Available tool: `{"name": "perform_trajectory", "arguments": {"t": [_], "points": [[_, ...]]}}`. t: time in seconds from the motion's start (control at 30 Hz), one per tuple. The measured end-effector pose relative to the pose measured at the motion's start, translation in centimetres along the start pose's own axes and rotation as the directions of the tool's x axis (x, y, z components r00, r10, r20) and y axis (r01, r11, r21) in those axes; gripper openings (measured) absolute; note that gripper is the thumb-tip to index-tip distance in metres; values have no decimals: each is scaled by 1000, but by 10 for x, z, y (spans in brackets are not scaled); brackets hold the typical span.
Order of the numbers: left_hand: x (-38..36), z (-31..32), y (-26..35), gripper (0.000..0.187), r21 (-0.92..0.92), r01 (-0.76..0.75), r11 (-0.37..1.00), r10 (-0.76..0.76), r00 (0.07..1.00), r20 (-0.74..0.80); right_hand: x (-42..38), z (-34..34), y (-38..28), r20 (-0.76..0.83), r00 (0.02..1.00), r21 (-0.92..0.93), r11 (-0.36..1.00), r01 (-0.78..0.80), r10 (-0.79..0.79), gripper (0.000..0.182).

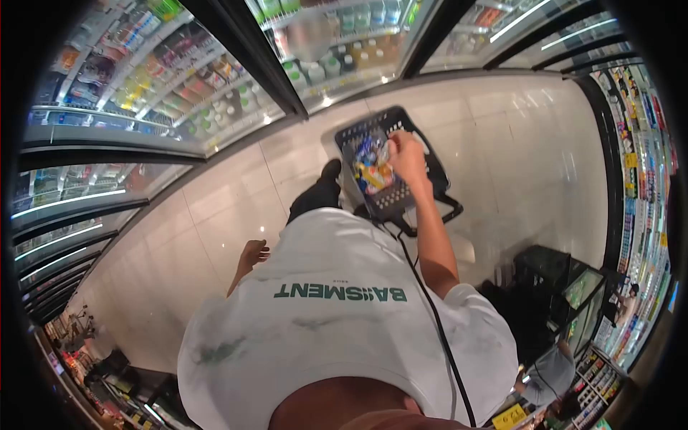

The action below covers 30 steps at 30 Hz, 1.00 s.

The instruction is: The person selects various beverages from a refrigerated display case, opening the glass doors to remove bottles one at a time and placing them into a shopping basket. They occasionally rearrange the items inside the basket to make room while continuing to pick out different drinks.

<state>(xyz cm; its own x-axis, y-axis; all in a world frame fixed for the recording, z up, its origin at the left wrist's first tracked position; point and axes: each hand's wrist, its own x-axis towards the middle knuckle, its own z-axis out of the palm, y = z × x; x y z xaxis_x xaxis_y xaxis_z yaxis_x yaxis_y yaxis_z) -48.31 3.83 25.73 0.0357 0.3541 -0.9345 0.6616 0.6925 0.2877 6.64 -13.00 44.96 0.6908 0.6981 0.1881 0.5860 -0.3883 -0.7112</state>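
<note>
My right hand (pixel 407 156) is over a black shopping basket (pixel 393 203) on the floor, its fingers bent at the clear top of something among the packets. Whether it grips that thing is too small to tell. Colourful packaged goods (pixel 373 172), blue, yellow and orange, fill the basket's left side. My left hand (pixel 255 252) hangs beside my body at the left, fingers loosely curled and partly apart, touching nothing.
Glass-door coolers (pixel 215 79) full of bottles curve along the top and left. Stocked shelves (pixel 634 179) line the right. Behind me at the lower right are a black display case (pixel 548 276) and another person (pixel 550 374). A black cable (pixel 433 315) crosses my shirt.
</note>
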Motion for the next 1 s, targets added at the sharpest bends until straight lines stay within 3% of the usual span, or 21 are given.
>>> {"name": "perform_trajectory", "arguments": {"t": [0.07, 0.17, 0.23, 0.33, 0.47, 0.57, 0.6, 0.7, 0.8, 0.9, 1.0], "points": [[-36, 22, -75, 32, 100, 36, 994, -39, 999, 27, -59, -22, 79, -77, 987, -188, 970, -156, 144, 16], [-73, 40, -148, 35, 365, 33, 931, -41, 999, 14, -150, -61, 154, -93, 847, -285, 801, -527, 524, 14], [-86, 45, -172, 37, 474, 11, 880, -19, 1000, 12, -208, -67, 202, -163, 804, -138, 793, -593, 572, 13], [-94, 49, -190, 40, 535, -10, 845, 12, 1000, 0, -220, -73, 179, -228, 839, -123, 841, -528, 494, 14], [-85, 45, -175, 45, 457, -28, 889, 49, 998, -34, -220, -47, 171, -52, 857, -387, 781, -490, 512, 16], [-61, 37, -135, 48, 75, -101, 992, 106, 992, -72, -225, -31, 162, -170, 928, -606, 707, -365, 333, 11], [-49, 32, -123, 49, -80, -143, 986, 136, 987, -83, -232, -28, 154, -163, 916, -601, 699, -387, 367, 12], [-34, 18, -72, 49, -61, -183, 981, 180, 982, -61, -226, -25, 148, -157, 890, -595, 678, -431, 428, 13], [-8, 9, -42, 43, 27, -254, 967, 255, 965, -66, -223, -24, 136, -94, 903, -694, 623, -361, 418, 16], [1, 18, -12, 33, 120, -243, 963, 259, 954, -153, -221, -24, 142, -9, 877, -716, 609, -342, 481, 17], [8, 61, 20, 30, 193, -297, 935, 335, 918, -212, -198, -32, 132, 246, 760, -784, 585, -209, 602, 22]]}}
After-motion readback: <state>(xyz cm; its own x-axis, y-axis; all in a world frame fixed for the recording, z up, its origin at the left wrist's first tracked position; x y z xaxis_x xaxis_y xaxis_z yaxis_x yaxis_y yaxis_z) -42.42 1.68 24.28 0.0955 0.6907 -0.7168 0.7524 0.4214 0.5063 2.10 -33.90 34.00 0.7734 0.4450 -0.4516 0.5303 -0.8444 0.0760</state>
